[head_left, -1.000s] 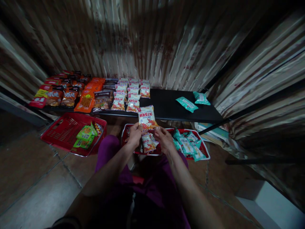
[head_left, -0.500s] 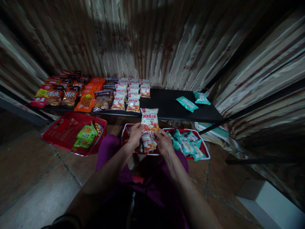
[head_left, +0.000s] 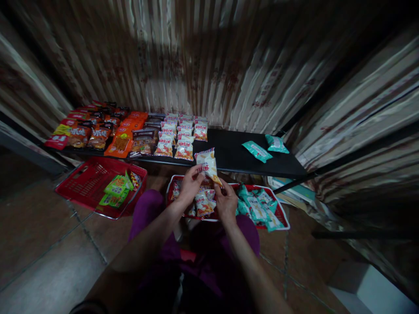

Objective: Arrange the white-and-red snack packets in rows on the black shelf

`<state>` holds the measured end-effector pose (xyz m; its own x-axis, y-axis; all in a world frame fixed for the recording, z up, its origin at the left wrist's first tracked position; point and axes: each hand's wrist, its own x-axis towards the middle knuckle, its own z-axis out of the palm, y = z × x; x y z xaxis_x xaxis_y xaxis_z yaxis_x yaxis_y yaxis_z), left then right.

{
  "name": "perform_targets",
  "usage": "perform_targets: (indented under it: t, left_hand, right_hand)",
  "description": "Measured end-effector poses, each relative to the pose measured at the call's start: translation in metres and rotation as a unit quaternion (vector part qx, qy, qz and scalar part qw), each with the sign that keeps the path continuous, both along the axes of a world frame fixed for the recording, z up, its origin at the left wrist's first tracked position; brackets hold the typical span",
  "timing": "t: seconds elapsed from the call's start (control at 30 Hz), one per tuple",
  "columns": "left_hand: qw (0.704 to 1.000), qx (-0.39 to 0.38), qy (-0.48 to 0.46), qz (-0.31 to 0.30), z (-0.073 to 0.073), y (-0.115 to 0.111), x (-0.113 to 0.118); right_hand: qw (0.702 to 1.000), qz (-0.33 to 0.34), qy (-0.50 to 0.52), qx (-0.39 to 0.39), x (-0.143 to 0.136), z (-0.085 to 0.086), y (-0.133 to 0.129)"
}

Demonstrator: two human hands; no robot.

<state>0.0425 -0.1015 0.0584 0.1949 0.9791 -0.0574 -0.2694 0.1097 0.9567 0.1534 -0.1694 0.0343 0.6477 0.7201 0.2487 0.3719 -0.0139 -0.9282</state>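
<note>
Packet tilted since, baskets below

We see a dim room closed in by striped, shiny curtains in brown and cream that hang behind and to the right of a low black desk, with a patch of light falling on the fabric high up near the middle. The floor is laid with large brown tiles split by thin pale grout lines, and it lies in deep shade at the left. At the lower right corner stands a pale box-like block, close to the curtain's hem.
</note>
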Motion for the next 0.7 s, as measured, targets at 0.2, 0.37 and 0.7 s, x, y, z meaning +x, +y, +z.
perform_targets:
  t: [0.2,0.37,0.7]
  left_hand:
    - [0.987,-0.074,-0.115,-0.084,0.010,-0.009,0.006]
    - [0.985,-0.070,-0.144,-0.058,-0.005,-0.006,0.008]
    - [0.967,-0.097,-0.129,-0.196,-0.021,0.000,-0.021]
  right_hand:
    - [0.931,0.081,-0.354,-0.022,-0.012,0.002,-0.011]
    - [0.898,0.137,-0.416,-0.046,-0.025,-0.004,-0.020]
    - [0.986,0.014,0.163,0.015,0.028,0.029,0.026]
